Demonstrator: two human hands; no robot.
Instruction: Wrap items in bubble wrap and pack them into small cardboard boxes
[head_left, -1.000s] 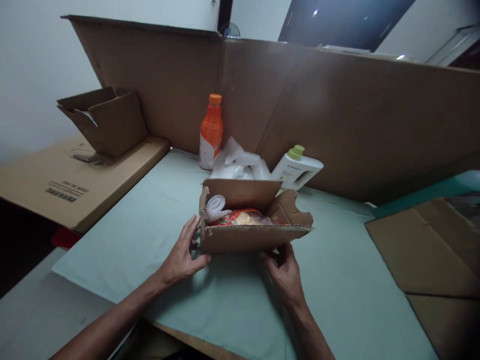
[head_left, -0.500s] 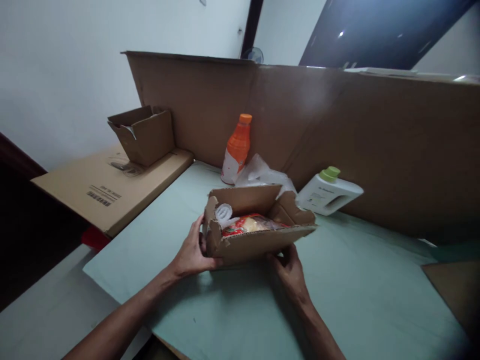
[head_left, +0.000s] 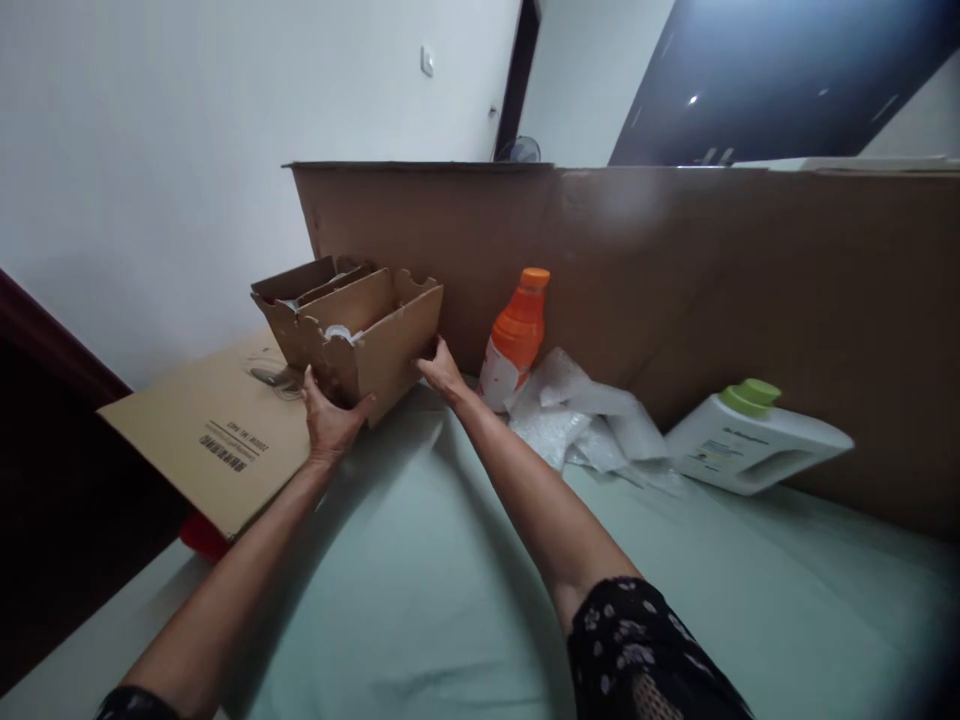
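Between my two hands is an open-topped cardboard box (head_left: 401, 350) with wavy cut edges; a bit of white wrapping shows at its near left corner. My left hand (head_left: 334, 418) grips its left end, thumb along the front face. At the lower right end, my right hand (head_left: 442, 370) holds the box with its fingers partly hidden. Right behind it, a second open cardboard box (head_left: 281, 325) stands on the large flat carton (head_left: 180, 430). The two boxes appear to touch. Whether the held box rests on the carton I cannot tell.
An orange bottle (head_left: 517, 335) leans near the tall cardboard screen (head_left: 720, 260). Bubble wrap (head_left: 559, 420) lies beside it on the pale green cloth (head_left: 420, 590). Farther right, a white jug with a green cap (head_left: 757, 440) is tipped against the screen.
Both hands have carried the box from the middle of the table to the far left, up against the other box. The view has shifted as well.
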